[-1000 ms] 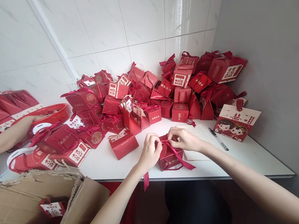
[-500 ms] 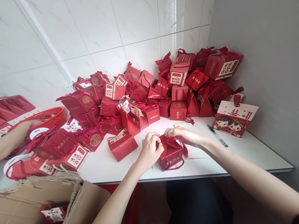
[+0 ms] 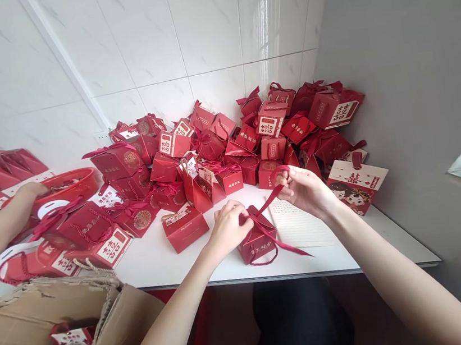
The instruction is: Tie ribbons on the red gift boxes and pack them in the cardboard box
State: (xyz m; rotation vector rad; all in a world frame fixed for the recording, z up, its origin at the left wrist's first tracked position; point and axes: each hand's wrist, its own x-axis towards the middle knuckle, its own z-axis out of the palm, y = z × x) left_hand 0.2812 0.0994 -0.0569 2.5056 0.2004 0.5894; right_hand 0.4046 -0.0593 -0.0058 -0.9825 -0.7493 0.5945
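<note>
A small dark red gift box [image 3: 258, 243] stands near the front edge of the white table [image 3: 226, 269], with a twisted cord handle hanging at its front. My left hand [image 3: 234, 224] is closed at the top of the box, pinching the ribbon there; the fingertips partly hide the fold. Up and to the right, my right hand [image 3: 304, 188] grips one end of the red ribbon [image 3: 269, 200], which runs taut from the box top. The ribbon's other end trails loose across the box's right side onto the table. Behind it lies an open lined notebook [image 3: 300, 220].
Many red gift boxes [image 3: 209, 141] are piled against the tiled wall. One lone box [image 3: 185, 228] sits to the left, a picture box [image 3: 357, 184] at right. A cardboard carton [image 3: 102, 331] stands lower left. Another person's arm [image 3: 3, 222] reaches to a red basket [image 3: 94, 182].
My right hand has lifted away from the box top, up and right, drawing the ribbon out straight. My left hand stays at the box. The view has shifted slightly.
</note>
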